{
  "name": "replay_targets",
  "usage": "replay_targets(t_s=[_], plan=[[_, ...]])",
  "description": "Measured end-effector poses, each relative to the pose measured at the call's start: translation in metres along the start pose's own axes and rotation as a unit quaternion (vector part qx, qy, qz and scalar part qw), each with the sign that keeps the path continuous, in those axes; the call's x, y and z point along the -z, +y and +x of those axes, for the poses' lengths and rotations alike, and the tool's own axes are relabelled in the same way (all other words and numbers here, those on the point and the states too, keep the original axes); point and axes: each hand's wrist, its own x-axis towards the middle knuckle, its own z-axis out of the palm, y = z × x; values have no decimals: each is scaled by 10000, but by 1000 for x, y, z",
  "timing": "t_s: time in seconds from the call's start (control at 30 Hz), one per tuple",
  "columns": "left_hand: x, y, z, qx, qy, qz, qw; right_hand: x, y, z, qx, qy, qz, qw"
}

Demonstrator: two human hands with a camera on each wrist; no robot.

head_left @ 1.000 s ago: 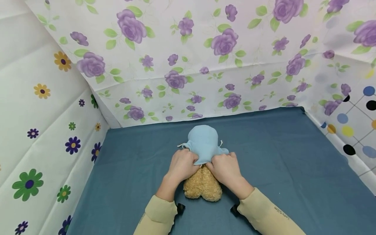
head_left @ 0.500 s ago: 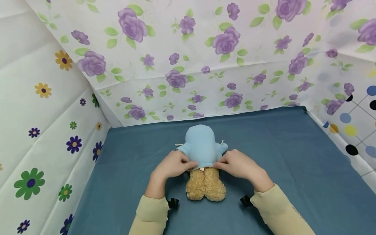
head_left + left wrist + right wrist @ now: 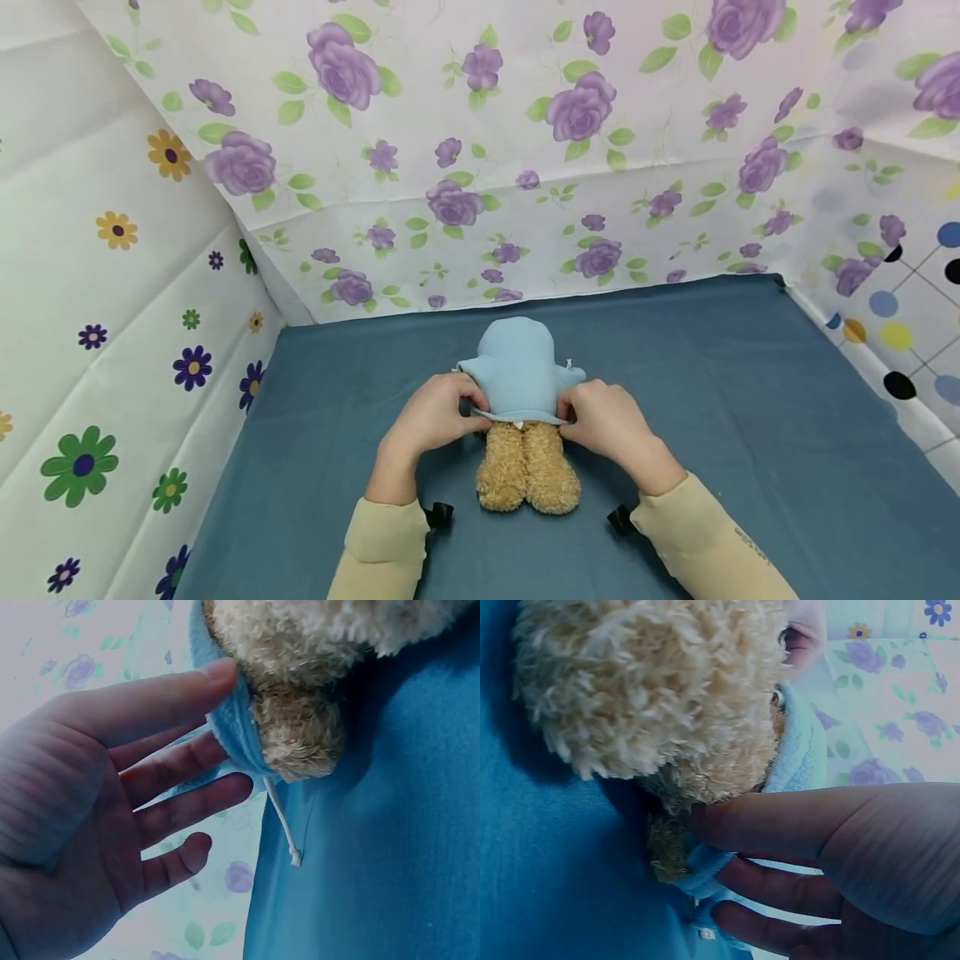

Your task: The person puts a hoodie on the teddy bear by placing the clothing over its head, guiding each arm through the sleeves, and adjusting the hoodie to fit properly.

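- Nearest, two beige sleeves [image 3: 386, 542] reach in from the lower edge, with a small black device [image 3: 439, 515] at the inner side of each wrist.
- The plush toy [image 3: 525, 471] lies at the middle of the surface [image 3: 337, 433], its two tan, curly legs toward the person.
- The left hand [image 3: 438, 412] pinches the garment's hem at its left corner; the wrist view shows its other fingers spread apart.
- The right hand [image 3: 611, 417] pinches the hem at its right corner, thumb against the toy's fur.
- The light blue garment [image 3: 517, 371] covers the toy beyond the legs, up to a rounded top; a knotted white cord [image 3: 281, 817] hangs from it.
- Farther off stand a dotted sheet [image 3: 900, 336] on the right, a daisy sheet [image 3: 75, 275] on the left and a purple-rose sheet [image 3: 453, 202] behind.
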Motion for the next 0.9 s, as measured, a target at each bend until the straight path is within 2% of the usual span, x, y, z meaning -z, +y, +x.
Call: replay_targets(t_s=[0.13,0.23,0.4,0.47,0.53,0.63,0.7,0.8,0.9], plan=[[-3,2,1,-54,132,235,9996,-1,2,-2,5,-30,6,10000],[-6,3,1,-34,23,191,9998,-2,2,-3,112,-76,67,9999],[-7,0,-1,166,-455,-190,9986,1,1,-4,303,-317,398,9982],[-6,-3,-3,256,-678,-355,9967,3,1,-4,348,-562,573,9962],[-4,-4,-5,345,-1041,-522,9926,4,1,-5,414,-840,755,9927],[-3,-5,-6,270,-1581,-586,9853,6,1,-6,548,-1139,977,9872],[-4,-6,-5,126,-1864,-521,9810,7,1,-6,631,-1198,1056,9851],[-4,-7,-4,29,-1964,-427,9796,11,2,-7,600,-1167,1066,9856],[1,-10,-7,191,-1882,-473,9808,18,4,-6,393,-987,1059,9887]])
